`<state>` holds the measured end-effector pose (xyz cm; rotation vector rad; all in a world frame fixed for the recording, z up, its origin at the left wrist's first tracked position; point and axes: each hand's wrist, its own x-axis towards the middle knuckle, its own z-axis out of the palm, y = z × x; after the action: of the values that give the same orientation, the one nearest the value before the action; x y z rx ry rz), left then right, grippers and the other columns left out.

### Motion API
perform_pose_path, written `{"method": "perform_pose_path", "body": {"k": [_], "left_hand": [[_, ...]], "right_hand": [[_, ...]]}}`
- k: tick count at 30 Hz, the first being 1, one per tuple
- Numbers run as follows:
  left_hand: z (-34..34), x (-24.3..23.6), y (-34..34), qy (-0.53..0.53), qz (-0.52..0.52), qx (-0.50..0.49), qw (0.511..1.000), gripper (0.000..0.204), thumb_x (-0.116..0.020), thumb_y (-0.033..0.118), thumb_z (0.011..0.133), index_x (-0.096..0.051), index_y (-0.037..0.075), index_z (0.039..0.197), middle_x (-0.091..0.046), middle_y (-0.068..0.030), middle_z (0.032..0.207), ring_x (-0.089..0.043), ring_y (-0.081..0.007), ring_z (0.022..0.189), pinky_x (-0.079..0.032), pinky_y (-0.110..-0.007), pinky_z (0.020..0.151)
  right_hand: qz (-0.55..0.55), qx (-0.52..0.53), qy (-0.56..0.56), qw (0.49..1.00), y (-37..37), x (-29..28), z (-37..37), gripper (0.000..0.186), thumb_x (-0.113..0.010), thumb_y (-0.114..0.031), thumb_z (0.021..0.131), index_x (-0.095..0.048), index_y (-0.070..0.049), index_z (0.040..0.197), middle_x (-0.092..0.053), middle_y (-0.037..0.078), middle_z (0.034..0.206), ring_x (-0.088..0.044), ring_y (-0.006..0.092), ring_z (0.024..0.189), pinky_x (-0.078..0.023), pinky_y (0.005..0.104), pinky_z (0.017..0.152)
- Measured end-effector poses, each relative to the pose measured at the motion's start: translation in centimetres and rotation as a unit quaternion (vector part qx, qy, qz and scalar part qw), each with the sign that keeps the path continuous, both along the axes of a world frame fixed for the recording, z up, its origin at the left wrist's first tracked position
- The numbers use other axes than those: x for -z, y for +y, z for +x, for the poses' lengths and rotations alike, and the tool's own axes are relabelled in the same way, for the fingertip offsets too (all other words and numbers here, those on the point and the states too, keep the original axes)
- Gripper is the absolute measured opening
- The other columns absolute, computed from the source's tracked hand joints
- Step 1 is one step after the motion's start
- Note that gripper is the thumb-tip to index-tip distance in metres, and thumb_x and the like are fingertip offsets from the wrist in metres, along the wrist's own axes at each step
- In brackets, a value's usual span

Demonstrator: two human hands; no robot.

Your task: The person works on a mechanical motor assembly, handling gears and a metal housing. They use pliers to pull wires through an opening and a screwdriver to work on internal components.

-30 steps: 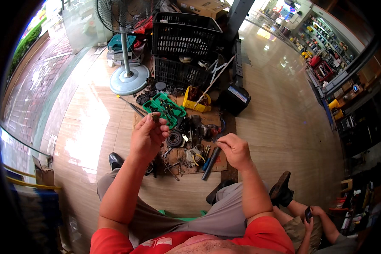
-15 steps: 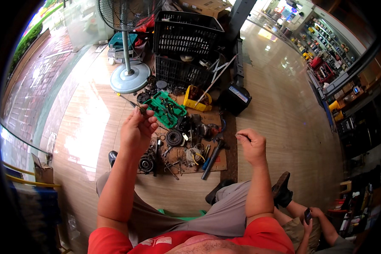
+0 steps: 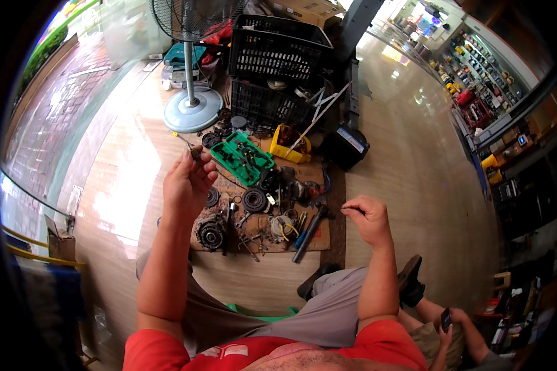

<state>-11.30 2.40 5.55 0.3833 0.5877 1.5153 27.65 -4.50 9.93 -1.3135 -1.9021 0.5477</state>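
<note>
Sitting: person in a red shirt (image 3: pixel 391 344) and grey trousers (image 3: pixel 337 298), knees apart; a green edge (image 3: pixel 280 319) shows between the thighs, likely a seat.
Neighbour, lower right: another person's hand with a dark phone (image 3: pixel 445 319), bare legs, dark shoe.
Right hand (image 3: pixel 371 220): raised beyond the right knee, right of the hammer, touching nothing on the ground. Narrow pinch, thumb against forefinger; cannot tell whether something tiny sits between.
Left hand (image 3: pixel 187 180): raised, left of the green case. Thumb and forefinger hold a small dark part (image 3: pixel 196 153); other fingers loosely curled. Part is at the fingertips, clear of the ground, too small to name.
Cardboard (image 3: pixel 319 242): near edge carries a round ribbed housing (image 3: pixel 211 235), loose metal tools (image 3: pixel 249 245), a blue-handled tool (image 3: pixel 301 238) and a hammer (image 3: pixel 308 236) lying aslant.
Mid-cardboard: dark ring-shaped part (image 3: pixel 254 200), greasy parts to its right.
Green case (image 3: pixel 249 180): lying open, dark pieces inside.
Yellow bin (image 3: pixel 300 157): right of the case, filled with reddish-brown bits.
Black box (image 3: pixel 343 148): right of the bin, pale label on top.
Behind: stacked black crates (image 3: pixel 278 52); standing fan (image 3: pixel 190 80) to their left, on a round pale base.
Far right: crowded shelves (image 3: pixel 486 68).
</note>
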Motion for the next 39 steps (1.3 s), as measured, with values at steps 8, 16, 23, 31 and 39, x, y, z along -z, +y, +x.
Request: {"method": "perform_pose_path", "body": {"k": [8, 16, 23, 31, 39], "left_hand": [[-0.1, -0.6, -0.3, 0.014, -0.004, -0.009, 1.0, 0.03, -0.046, 0.025, 0.106, -0.055, 0.001, 0.121, -0.064, -0.0095, 0.099, -0.064, -0.0211, 0.086, -0.054, -0.034, 0.076], [-0.1, -0.4, -0.2, 0.012, -0.011, -0.021, 1.0, 0.031, -0.046, 0.025, 0.106, -0.055, 0.0, 0.122, -0.064, -0.0095, 0.098, -0.064, -0.0211, 0.085, -0.055, -0.034, 0.075], [-0.1, -0.4, -0.2, 0.007, -0.008, -0.028, 1.0, 0.031, -0.047, 0.025, 0.106, -0.055, 0.0, 0.122, -0.064, -0.0095, 0.097, -0.064, -0.0214, 0.084, -0.055, -0.034, 0.075], [-0.4, -0.6, 0.0, 0.018, -0.016, -0.035, 0.999, 0.031, -0.047, 0.026, 0.106, -0.055, 0.0, 0.122, -0.064, -0.0097, 0.097, -0.064, -0.0216, 0.084, -0.055, -0.034, 0.075], [-0.4, -0.6, -0.2, 0.036, -0.016, -0.025, 0.999, 0.031, -0.046, 0.025, 0.106, -0.056, -0.001, 0.12, -0.064, -0.0101, 0.096, -0.064, -0.0209, 0.083, -0.055, -0.034, 0.073]], "right_hand": [[-0.08, 0.023, 0.116, 0.99, -0.6, 0.3, 1.3, 0.003, -0.071, 0.003, 0.085, -0.069, 0.002, 0.087, -0.065, 0.002, 0.077, -0.06, 0.0108, 0.071, -0.048, 0.0249, 0.066], [-0.101, 0.091, 0.141, 0.981, -0.2, 1.3, 2.4, 0.002, -0.07, -0.001, 0.089, -0.069, 0.001, 0.091, -0.063, -0.002, 0.078, -0.056, 0.0062, 0.073, -0.046, 0.0222, 0.067], [-0.083, 0.091, 0.138, 0.983, 0.1, 1.7, 2.7, 0.001, -0.07, -0.001, 0.089, -0.069, 0.0, 0.089, -0.063, -0.002, 0.078, -0.055, 0.007, 0.074, -0.045, 0.0229, 0.068], [-0.013, -0.013, 0.004, 1.0, 0.0, 0.2, 2.0, 0.006, -0.07, 0.005, 0.081, -0.067, 0.002, 0.086, -0.065, 0.009, 0.08, -0.061, 0.0178, 0.073, -0.048, 0.0276, 0.067], [-0.001, 0.042, -0.036, 0.998, -0.3, -0.3, 1.3, 0.005, -0.069, 0.004, 0.082, -0.066, 0.002, 0.086, -0.064, 0.01, 0.08, -0.061, 0.0173, 0.072, -0.048, 0.0281, 0.066]]}}
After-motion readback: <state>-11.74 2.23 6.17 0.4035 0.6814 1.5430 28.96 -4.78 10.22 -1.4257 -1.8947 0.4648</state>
